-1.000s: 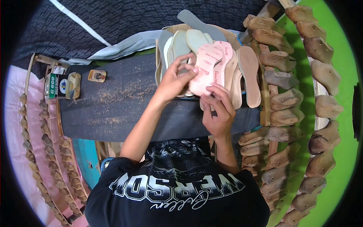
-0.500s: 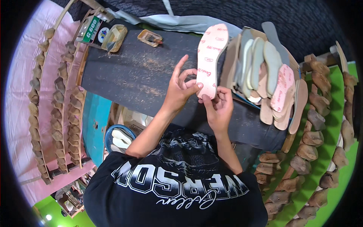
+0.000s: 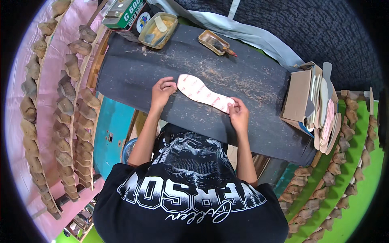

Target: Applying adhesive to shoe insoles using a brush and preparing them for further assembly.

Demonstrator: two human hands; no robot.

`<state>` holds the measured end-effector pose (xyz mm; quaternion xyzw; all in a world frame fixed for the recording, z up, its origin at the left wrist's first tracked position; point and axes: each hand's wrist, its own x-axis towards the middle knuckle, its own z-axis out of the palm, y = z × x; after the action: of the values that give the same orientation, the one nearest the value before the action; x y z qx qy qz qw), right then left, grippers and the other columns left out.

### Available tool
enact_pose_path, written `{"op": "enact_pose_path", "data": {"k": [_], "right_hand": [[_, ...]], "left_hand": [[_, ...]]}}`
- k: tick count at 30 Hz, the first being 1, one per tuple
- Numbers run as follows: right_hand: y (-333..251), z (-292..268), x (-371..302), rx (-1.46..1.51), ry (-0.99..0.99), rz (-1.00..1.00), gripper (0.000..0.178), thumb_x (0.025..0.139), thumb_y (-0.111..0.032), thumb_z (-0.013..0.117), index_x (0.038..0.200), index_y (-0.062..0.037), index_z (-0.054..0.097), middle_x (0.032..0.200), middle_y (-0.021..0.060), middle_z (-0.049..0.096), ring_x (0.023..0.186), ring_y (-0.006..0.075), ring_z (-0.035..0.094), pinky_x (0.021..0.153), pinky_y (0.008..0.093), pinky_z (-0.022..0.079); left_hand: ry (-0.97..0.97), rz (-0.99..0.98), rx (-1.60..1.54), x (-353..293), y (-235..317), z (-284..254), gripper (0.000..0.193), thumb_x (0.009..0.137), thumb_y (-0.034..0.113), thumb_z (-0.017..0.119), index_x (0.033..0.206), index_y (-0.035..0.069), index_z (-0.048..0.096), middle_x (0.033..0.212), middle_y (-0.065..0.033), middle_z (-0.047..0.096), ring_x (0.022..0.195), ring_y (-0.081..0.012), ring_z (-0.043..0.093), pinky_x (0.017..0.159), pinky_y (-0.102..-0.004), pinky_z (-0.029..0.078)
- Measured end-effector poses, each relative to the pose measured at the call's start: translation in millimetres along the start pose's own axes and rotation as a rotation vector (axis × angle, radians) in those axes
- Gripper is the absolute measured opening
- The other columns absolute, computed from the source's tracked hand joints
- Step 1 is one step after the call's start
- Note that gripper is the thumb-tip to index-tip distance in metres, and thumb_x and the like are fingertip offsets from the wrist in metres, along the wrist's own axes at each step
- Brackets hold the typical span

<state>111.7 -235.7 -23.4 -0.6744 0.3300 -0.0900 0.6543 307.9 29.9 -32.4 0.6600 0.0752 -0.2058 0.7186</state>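
Pink Insole [image 3: 202,93] Held Over Dark Tabletop [image 3: 265,129]

The right grip [image 3: 239,114] pinches the insole's narrow end between thumb and fingers; the left grip [image 3: 163,92] is at the broad end, whether clasping or merely touching unclear. A carton [image 3: 296,93] packed with more insoles [image 3: 324,100] stands at right.

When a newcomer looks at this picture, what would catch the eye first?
Probably the pale pink insole in the centre, between the left hand and the right hand, bright against the dark worktable. Then the rows of brown shoe lasts along both sides, and the cardboard box stuffed with insoles at the table's right end.
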Motion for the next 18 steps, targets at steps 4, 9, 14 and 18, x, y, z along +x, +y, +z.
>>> {"op": "enact_pose_path", "data": {"k": [4,9,14,18], "right_hand": [[-16,16,13,-0.519,0.192,-0.187,0.025,0.091,-0.007,0.075,0.116,-0.0007,0.074,0.102,0.0164,0.071,0.076,0.0279,0.072,0.07,0.0393,0.058],[-29,25,42,-0.768,0.298,-0.322,0.033,0.082,-0.011,0.082,0.113,-0.0027,0.075,0.108,0.0163,0.071,0.095,0.0367,0.072,0.084,0.0454,0.058],[-62,47,115,0.103,0.286,-0.04,0.042,0.09,-0.01,0.083,0.129,-0.0008,0.069,0.107,0.0092,0.071,0.091,0.017,0.07,0.081,0.0318,0.059],[-61,70,172,0.49,0.296,-0.1,0.044,0.094,-0.007,0.081,0.134,0.0005,0.065,0.107,0.0071,0.069,0.09,0.0139,0.069,0.083,0.0278,0.059]], "left_hand": [[-0.281,-0.057,0.255,23,1,-24,0.039,0.091,-0.006,0.069,0.13,-0.005,0.067,0.109,-0.0109,0.075,0.094,-0.0152,0.074,0.081,-0.0304,0.063],[-0.392,0.164,0.491,62,25,-6,0.035,0.091,0.004,0.08,0.125,0.001,0.073,0.111,-0.0084,0.076,0.093,-0.0114,0.073,0.081,-0.03,0.061],[-0.49,0.442,0.614,125,67,53,0.062,0.084,0.009,0.087,0.141,0.004,0.063,0.129,-0.0109,0.069,0.116,-0.0206,0.068,0.102,-0.0378,0.056],[-0.529,0.721,0.694,178,77,99,0.097,0.075,0.017,0.094,0.158,0.009,0.046,0.155,-0.0156,0.054,0.142,-0.031,0.055,0.12,-0.048,0.044]]}}
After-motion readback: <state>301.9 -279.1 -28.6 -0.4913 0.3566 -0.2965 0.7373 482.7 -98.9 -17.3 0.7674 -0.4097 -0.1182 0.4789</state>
